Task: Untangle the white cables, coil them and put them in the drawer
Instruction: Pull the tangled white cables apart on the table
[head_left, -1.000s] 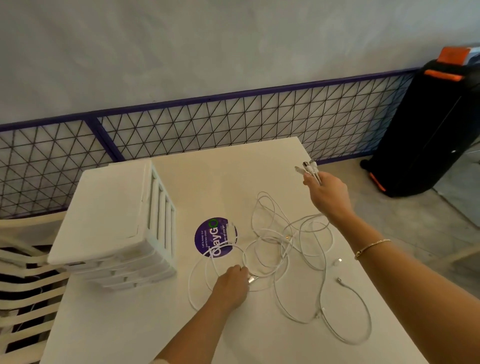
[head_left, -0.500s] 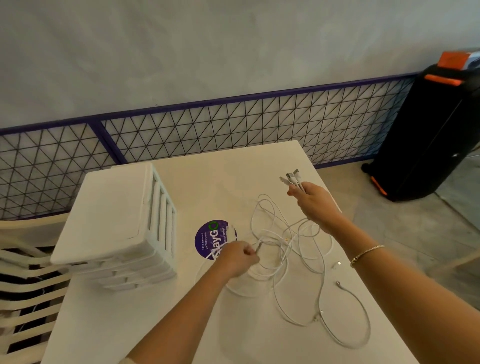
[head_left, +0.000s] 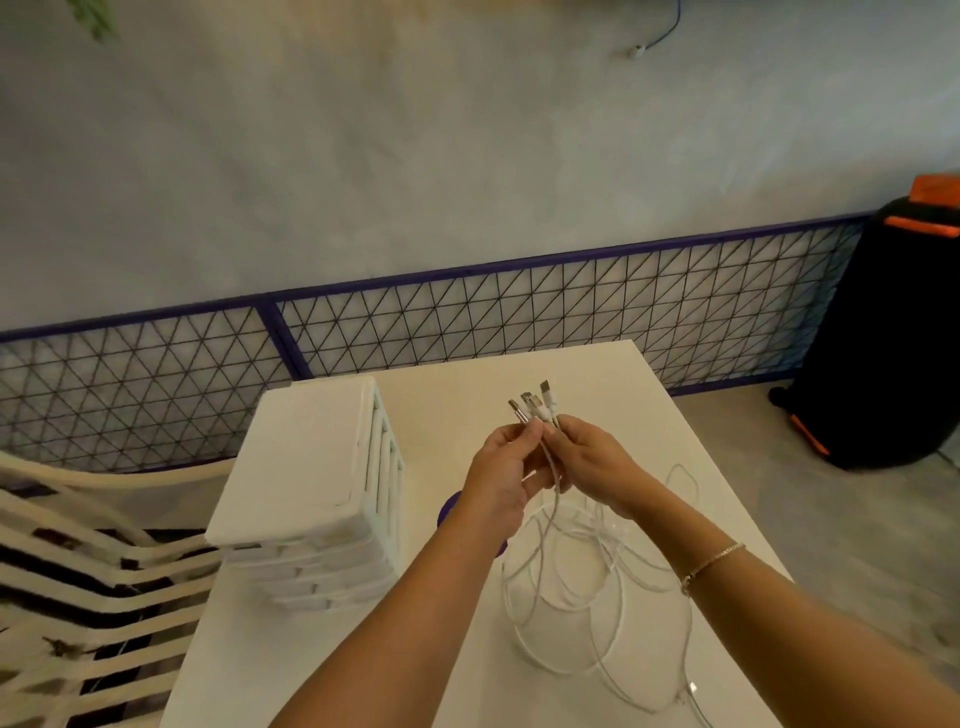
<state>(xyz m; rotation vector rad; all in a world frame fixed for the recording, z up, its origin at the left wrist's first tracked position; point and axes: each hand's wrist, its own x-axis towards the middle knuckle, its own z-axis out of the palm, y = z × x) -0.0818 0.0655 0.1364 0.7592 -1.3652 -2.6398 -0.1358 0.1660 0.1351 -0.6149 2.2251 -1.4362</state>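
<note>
Head view. Holding the white cables (head_left: 558, 566) by their plug ends (head_left: 532, 405), which are fanning upward between the two hands. Left hand (head_left: 501, 478) closing thumb and fingers around the plug stems; right hand (head_left: 592, 460) pinching the same bunch from the other side, fingertips of both hands touching or nearly so. Remaining cable length hanging down from the grip and lying in crossed loops on the white table (head_left: 467, 400), with one loose connector (head_left: 692, 687) resting near the lower edge of view. Drawer unit (head_left: 332, 488) standing on the table to the left of the hands, all drawers appearing closed.

Judged step: separating one cable from the bunch. Doing it well: keeping the other plugs clamped in one hand, drawing a single plug away with the other, following that strand down through the loops, lifting crossings clear rather than pulling tight. Risk: tugging hard tightening the knots.
</note>
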